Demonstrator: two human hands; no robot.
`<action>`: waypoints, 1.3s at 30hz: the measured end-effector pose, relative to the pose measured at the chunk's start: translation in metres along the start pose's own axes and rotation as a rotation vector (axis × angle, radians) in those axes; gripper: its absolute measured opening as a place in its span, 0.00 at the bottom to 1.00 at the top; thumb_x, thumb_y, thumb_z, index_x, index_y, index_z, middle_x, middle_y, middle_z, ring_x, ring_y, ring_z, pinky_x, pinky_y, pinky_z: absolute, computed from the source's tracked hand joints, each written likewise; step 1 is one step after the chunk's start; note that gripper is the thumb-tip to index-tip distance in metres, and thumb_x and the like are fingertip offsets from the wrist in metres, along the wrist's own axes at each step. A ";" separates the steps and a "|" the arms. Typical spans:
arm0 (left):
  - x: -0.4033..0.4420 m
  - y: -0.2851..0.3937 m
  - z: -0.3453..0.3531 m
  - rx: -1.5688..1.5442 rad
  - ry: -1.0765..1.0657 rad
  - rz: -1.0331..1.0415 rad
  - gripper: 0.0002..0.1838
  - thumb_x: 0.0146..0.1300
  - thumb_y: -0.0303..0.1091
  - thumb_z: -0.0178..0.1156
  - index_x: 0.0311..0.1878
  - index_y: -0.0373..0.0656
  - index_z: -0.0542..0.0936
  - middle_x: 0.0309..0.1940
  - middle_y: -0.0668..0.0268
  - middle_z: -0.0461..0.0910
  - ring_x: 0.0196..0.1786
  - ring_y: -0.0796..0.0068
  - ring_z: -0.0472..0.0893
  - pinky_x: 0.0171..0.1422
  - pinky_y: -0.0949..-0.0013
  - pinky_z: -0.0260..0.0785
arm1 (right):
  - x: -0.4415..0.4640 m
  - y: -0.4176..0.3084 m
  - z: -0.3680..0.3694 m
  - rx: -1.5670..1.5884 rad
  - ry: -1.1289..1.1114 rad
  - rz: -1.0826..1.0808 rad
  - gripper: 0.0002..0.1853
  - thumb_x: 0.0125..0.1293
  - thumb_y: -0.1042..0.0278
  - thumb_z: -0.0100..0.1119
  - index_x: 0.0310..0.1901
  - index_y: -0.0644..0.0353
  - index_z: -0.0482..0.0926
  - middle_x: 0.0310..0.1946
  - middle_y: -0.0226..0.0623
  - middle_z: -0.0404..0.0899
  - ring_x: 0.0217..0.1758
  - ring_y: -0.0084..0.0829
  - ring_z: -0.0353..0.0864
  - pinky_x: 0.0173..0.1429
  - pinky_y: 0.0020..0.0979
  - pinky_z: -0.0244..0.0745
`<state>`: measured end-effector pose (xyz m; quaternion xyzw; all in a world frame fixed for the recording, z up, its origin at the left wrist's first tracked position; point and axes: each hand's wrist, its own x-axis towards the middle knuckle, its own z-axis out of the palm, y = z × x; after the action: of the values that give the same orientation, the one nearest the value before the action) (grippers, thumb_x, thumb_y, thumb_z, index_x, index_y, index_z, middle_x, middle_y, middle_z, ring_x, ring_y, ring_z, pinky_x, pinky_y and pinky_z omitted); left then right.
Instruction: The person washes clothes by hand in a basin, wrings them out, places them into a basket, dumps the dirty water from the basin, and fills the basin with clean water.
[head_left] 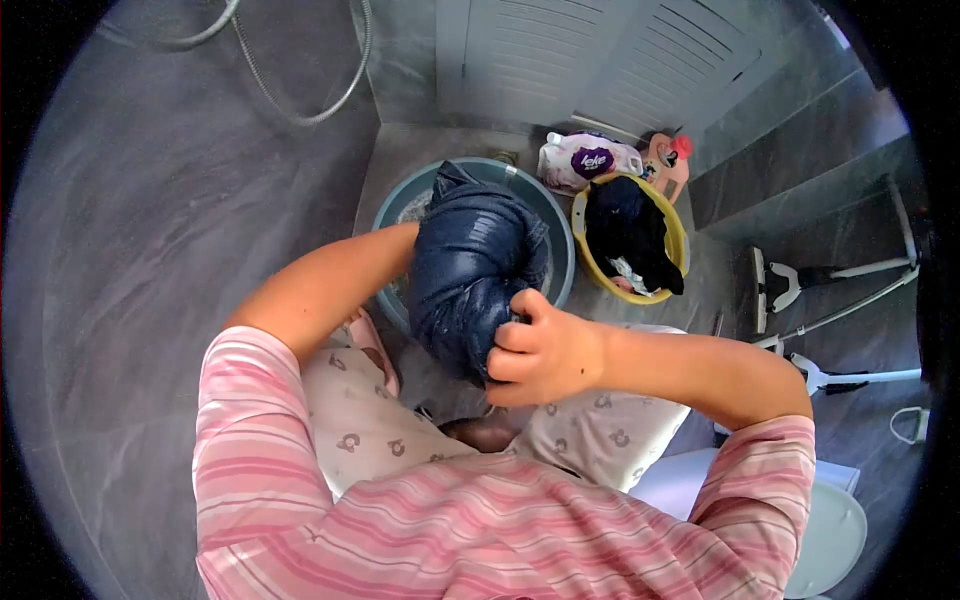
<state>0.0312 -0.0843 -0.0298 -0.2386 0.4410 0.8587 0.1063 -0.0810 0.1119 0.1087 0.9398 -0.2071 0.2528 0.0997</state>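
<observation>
A wet, dark blue garment (468, 265), bunched and twisted into a thick roll, is held up over a blue basin (562, 215). Its kind is hard to make out in the folds. My right hand (545, 350) grips its near right end with the fingers curled into the cloth. On the other side my left forearm (345, 270) reaches behind the roll, so the left hand and its fingers are hidden. Foamy water (413, 208) shows inside the basin at the left of the garment.
Right of the basin stands a yellow basin (582, 238) holding dark clothes (630, 228). Behind it are a white detergent bottle (590, 160) and a pink bottle with a red cap (667, 165). A shower hose (300, 118) hangs at upper left; long-handled cleaning tools (785, 290) lean at right.
</observation>
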 end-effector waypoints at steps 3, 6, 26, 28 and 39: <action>0.013 -0.004 -0.001 0.015 -0.004 -0.036 0.28 0.64 0.56 0.42 0.54 0.43 0.72 0.50 0.61 0.75 0.51 0.66 0.75 0.55 0.61 0.68 | -0.006 0.013 -0.009 0.079 -0.046 0.052 0.05 0.37 0.59 0.54 0.19 0.43 0.68 0.25 0.24 0.59 0.30 0.28 0.61 0.37 0.36 0.58; 0.028 -0.008 -0.001 0.029 -0.020 -0.076 0.28 0.63 0.56 0.42 0.54 0.43 0.73 0.50 0.61 0.75 0.50 0.66 0.76 0.55 0.60 0.68 | -0.018 0.020 -0.006 0.160 -0.039 0.084 0.06 0.37 0.59 0.53 0.20 0.44 0.69 0.25 0.26 0.60 0.30 0.30 0.62 0.35 0.36 0.58; 0.100 -0.081 -0.056 -0.081 -0.029 -0.283 0.28 0.60 0.58 0.45 0.50 0.44 0.76 0.44 0.61 0.79 0.46 0.66 0.79 0.49 0.56 0.72 | -0.092 0.028 0.065 0.153 0.152 0.380 0.14 0.33 0.60 0.64 0.22 0.48 0.69 0.27 0.33 0.59 0.34 0.37 0.61 0.36 0.37 0.55; 0.113 -0.099 -0.065 -0.110 0.012 -0.296 0.28 0.60 0.59 0.45 0.50 0.45 0.76 0.44 0.61 0.79 0.45 0.66 0.79 0.48 0.56 0.73 | -0.107 0.028 0.069 0.172 0.156 0.471 0.14 0.32 0.64 0.66 0.25 0.50 0.74 0.29 0.35 0.61 0.33 0.39 0.61 0.35 0.38 0.57; 0.179 -0.090 -0.003 0.065 0.585 -0.258 0.25 0.62 0.48 0.38 0.53 0.41 0.72 0.43 0.54 0.77 0.41 0.54 0.79 0.36 0.47 0.75 | -0.193 0.016 0.051 0.048 0.180 0.987 0.17 0.39 0.66 0.70 0.32 0.59 0.77 0.30 0.42 0.60 0.35 0.41 0.60 0.37 0.37 0.60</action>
<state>-0.0866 -0.0392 -0.1849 -0.5259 0.4463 0.7184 0.0906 -0.2177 0.1477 -0.0331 0.7064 -0.6116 0.3545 -0.0362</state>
